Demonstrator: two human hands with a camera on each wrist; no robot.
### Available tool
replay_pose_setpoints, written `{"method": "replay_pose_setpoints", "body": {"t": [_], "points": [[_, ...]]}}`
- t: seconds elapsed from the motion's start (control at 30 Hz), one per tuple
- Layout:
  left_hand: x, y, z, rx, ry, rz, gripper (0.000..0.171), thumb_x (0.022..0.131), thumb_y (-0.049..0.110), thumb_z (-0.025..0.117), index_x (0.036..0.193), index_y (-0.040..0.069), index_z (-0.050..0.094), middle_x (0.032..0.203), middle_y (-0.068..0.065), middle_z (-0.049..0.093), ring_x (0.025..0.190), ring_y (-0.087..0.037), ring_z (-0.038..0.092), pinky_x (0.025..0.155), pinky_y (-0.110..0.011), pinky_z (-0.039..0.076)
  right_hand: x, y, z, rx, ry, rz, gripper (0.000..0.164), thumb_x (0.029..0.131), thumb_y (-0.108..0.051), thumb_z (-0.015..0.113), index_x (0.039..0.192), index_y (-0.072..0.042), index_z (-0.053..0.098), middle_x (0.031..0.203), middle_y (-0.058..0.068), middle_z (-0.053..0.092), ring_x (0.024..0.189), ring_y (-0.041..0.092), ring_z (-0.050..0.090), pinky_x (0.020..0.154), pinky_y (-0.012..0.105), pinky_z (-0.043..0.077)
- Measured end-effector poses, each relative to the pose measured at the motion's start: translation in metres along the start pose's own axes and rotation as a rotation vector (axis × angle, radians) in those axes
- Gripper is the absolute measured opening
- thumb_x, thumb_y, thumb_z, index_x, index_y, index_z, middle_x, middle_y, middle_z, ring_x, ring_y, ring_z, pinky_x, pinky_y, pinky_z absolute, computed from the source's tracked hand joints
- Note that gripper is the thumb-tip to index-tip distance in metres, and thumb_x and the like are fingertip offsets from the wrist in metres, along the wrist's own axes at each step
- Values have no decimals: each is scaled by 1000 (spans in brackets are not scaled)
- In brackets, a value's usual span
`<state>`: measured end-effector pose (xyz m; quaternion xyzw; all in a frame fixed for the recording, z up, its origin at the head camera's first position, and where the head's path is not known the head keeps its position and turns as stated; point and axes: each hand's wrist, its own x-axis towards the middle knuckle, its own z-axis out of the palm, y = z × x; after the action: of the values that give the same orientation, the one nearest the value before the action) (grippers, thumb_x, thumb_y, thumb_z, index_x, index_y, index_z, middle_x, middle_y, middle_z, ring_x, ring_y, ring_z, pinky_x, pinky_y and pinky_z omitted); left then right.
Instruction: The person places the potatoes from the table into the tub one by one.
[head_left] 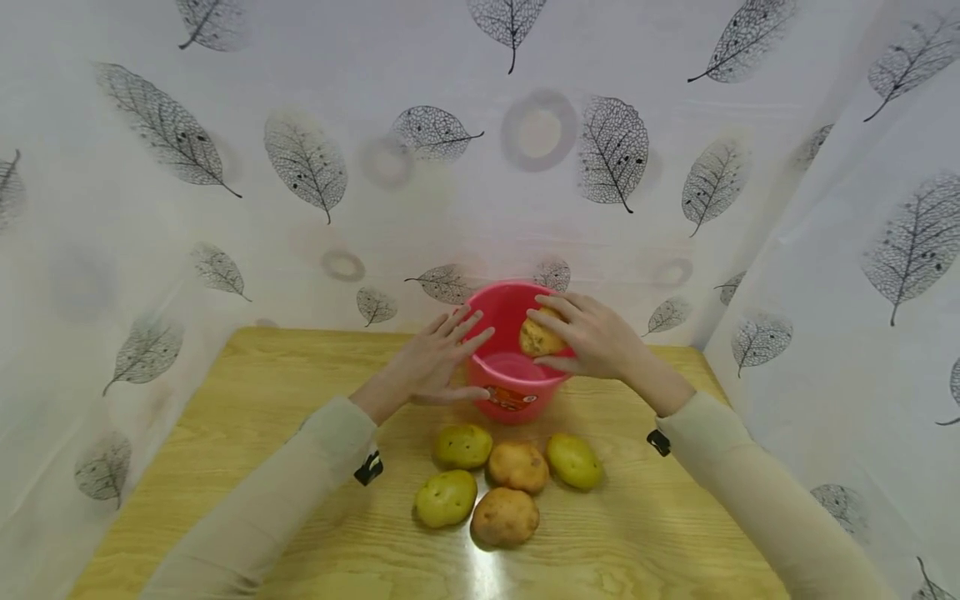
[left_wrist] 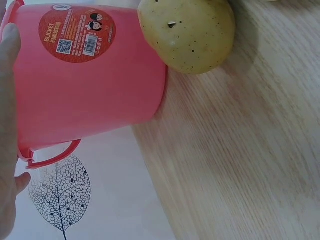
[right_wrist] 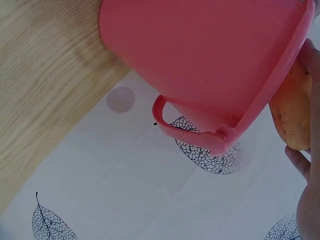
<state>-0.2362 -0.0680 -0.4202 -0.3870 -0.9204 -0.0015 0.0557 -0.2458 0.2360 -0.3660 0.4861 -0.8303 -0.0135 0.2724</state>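
A pink bucket (head_left: 497, 332) stands upright at the back of the table, its mouth facing up. Over its right side my right hand (head_left: 596, 337) grips a brown potato (head_left: 537, 338) between fingers and thumb; the right wrist view has this potato just beyond the rim. My left hand (head_left: 437, 360) is spread with straight fingers at the bucket's left side, and I cannot tell whether it touches the rim. In front of the bucket lie several potatoes: yellow-green ones (head_left: 463, 447) at left and right, brown ones (head_left: 506, 517) in the middle.
The wooden table (head_left: 645, 525) ends at a pale curtain (head_left: 450, 225) printed with leaves, close behind the bucket. More curtain hangs at both sides. A bucket handle (right_wrist: 187, 134) hangs down on the outer side.
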Motion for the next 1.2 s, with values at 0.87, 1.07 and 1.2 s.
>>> {"method": "replay_pose_setpoints", "body": {"t": [0.87,1.07,1.2], "points": [[0,-3,2,17,7,16,100,96,79,47,169,15,25,177,-17,21,166,-38,15,135,-54,23,27,24,11,-127,-505,-103,70,93,-55,75,144,-9,63,141,17,67,127,38,63,107,52,58],[0,-3,3,15,7,16,100,96,79,46,169,15,25,177,-17,21,167,-38,14,135,-53,23,29,24,20,-145,-544,-120,69,93,-59,73,142,-11,65,138,15,68,123,33,64,104,48,59],[0,-2,2,6,6,16,99,96,79,47,169,15,25,177,-16,20,167,-37,13,136,-52,20,32,24,25,-132,-584,-97,70,93,-59,73,142,-10,64,136,14,68,122,34,63,107,49,58]]}}
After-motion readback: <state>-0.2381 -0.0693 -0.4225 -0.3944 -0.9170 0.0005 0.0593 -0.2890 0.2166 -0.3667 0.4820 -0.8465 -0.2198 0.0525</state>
